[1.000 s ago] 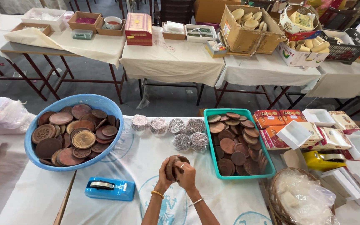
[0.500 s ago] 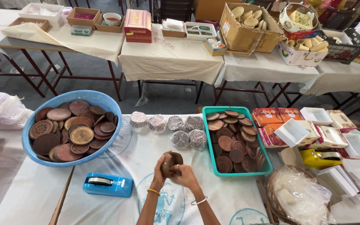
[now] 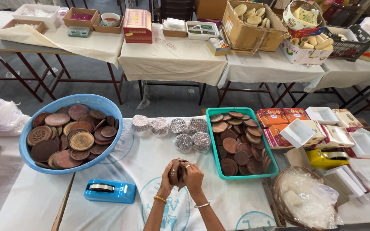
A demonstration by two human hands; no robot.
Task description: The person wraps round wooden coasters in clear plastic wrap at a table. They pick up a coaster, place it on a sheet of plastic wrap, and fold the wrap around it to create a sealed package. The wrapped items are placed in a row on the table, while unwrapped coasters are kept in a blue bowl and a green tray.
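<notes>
My left hand [image 3: 166, 182] and my right hand [image 3: 194, 178] are pressed together around a small round brown wooden piece [image 3: 176, 171], held above the white printed cloth [image 3: 150, 162]. A bangle sits on each wrist. A teal tray [image 3: 269, 169] full of round brown discs lies just right of my hands. A big blue basin [image 3: 99, 102] with larger brown discs sits at the left. Several foil-wrapped round packs [image 3: 184, 142] stand behind my hands.
A blue tape dispenser [image 3: 109, 191] lies left of my hands. Small red and white boxes [image 3: 305, 128], a yellow tape dispenser [image 3: 328, 158] and a basket with plastic bags [image 3: 305, 201] fill the right. Cloth-covered tables with boxes [image 3: 172, 55] stand across an aisle.
My hands have kept turning the brown piece between them and shifted slightly. The view has tilted a little.
</notes>
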